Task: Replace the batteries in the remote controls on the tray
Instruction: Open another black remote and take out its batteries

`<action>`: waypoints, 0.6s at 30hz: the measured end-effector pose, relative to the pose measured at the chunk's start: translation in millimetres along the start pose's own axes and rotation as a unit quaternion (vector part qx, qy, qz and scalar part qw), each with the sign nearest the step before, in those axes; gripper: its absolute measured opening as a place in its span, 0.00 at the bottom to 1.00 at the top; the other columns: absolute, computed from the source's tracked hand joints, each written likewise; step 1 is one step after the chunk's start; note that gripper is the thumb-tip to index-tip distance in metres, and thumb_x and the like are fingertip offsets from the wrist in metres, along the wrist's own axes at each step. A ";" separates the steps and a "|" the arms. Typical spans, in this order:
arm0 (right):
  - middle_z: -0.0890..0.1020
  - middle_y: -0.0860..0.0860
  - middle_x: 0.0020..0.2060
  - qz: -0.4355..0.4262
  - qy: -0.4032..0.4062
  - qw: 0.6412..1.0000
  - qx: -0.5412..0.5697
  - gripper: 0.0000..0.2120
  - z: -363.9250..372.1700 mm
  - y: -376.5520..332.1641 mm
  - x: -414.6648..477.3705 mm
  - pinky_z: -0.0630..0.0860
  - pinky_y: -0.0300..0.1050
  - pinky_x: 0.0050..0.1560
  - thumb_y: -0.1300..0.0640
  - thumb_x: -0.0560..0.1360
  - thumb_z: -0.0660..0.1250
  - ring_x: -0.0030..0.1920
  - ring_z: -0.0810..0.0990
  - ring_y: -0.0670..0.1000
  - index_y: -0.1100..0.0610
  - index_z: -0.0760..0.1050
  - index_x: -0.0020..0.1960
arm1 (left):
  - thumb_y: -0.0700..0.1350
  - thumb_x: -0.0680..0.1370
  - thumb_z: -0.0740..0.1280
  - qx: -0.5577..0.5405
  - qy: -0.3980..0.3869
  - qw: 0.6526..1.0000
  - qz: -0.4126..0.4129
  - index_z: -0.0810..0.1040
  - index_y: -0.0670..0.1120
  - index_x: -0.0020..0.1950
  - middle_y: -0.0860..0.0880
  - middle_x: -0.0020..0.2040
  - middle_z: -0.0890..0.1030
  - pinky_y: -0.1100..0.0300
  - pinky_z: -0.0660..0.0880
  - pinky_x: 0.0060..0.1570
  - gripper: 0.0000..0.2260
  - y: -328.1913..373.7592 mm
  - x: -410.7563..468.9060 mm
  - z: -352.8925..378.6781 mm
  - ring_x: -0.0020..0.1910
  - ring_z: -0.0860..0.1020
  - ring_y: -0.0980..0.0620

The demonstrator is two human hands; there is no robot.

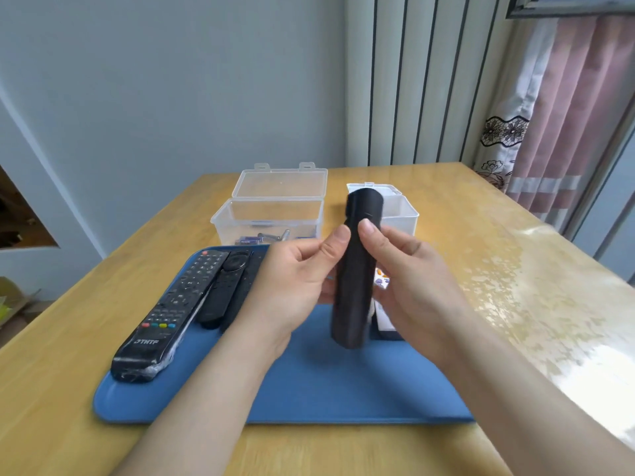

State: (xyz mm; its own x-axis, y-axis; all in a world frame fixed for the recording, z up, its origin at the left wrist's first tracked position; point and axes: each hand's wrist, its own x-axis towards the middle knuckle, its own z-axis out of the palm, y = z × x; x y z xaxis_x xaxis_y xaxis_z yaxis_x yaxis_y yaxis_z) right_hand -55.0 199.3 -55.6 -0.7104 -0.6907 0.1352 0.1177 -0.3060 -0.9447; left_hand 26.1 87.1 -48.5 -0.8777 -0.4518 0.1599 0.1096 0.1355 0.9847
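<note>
the person's two forearms reach in from the near edge of the tabletop (515, 235), over the blue tray (343, 389) that lies along that edge. both hands hold one black remote (355, 269) up above the middle of the tray, back side toward the camera, its far end tilted away. the left hand (292, 286) wraps its fingers around the left side with the thumb (338, 240) pressed on the back; the right hand (412, 280) clasps the right side, its thumb beside the other. it looks light, stiff and smooth, so likely a bit slippery; the sensible hold is along the long edges, thumbs free to slide the battery cover, whose seam i cannot make out. three other remotes (178, 304) lie at the tray's left end, and another sits partly hidden behind the held one. an open clear box with batteries (264, 231) and a second clear box (400, 211) stand toward the far edge.
</note>
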 end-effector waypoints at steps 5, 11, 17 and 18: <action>0.84 0.61 0.55 0.053 0.000 0.998 0.024 0.20 6.0 9.7 -1.6 0.78 0.62 0.59 0.45 0.81 0.58 0.57 0.82 0.63 0.60 0.79 0.59 | 0.52 0.74 0.67 -0.060 0.058 0.997 0.002 0.82 0.35 0.45 0.40 0.39 0.84 0.56 0.77 0.31 0.19 -4.0 -2.4 8.5 0.35 0.82 0.42; 0.86 0.52 0.46 0.101 -0.060 0.993 0.008 0.20 12.0 20.8 -7.8 0.79 0.67 0.51 0.40 0.80 0.55 0.44 0.85 0.58 0.47 0.80 0.59 | 0.53 0.80 0.62 -0.032 0.114 0.993 0.010 0.80 0.40 0.48 0.40 0.44 0.84 0.42 0.78 0.47 0.17 -10.8 -15.1 13.2 0.42 0.82 0.45; 0.86 0.48 0.44 0.094 -0.015 0.995 0.040 0.18 24.8 32.0 -16.3 0.80 0.51 0.37 0.40 0.81 0.55 0.42 0.85 0.51 0.46 0.81 0.55 | 0.51 0.81 0.62 -0.058 0.140 0.988 -0.009 0.81 0.41 0.47 0.36 0.45 0.83 0.36 0.79 0.42 0.16 -9.6 -22.7 15.0 0.46 0.81 0.33; 0.85 0.49 0.43 0.106 -0.007 0.993 0.055 0.17 25.5 32.4 -16.8 0.80 0.51 0.39 0.41 0.81 0.57 0.42 0.85 0.52 0.47 0.82 0.51 | 0.50 0.82 0.61 -0.063 0.144 0.988 -0.010 0.82 0.42 0.47 0.36 0.45 0.83 0.36 0.79 0.44 0.15 -11.0 -23.5 14.8 0.46 0.81 0.34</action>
State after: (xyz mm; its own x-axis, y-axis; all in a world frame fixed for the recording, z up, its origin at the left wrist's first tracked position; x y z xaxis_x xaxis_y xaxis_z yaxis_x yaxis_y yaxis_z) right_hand -21.6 184.3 -80.8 -0.6528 -0.7553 -0.0577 0.3379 -0.2221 -0.9146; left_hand 38.6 109.3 -64.1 -0.7135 -0.6873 0.1361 0.1678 0.0210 0.9856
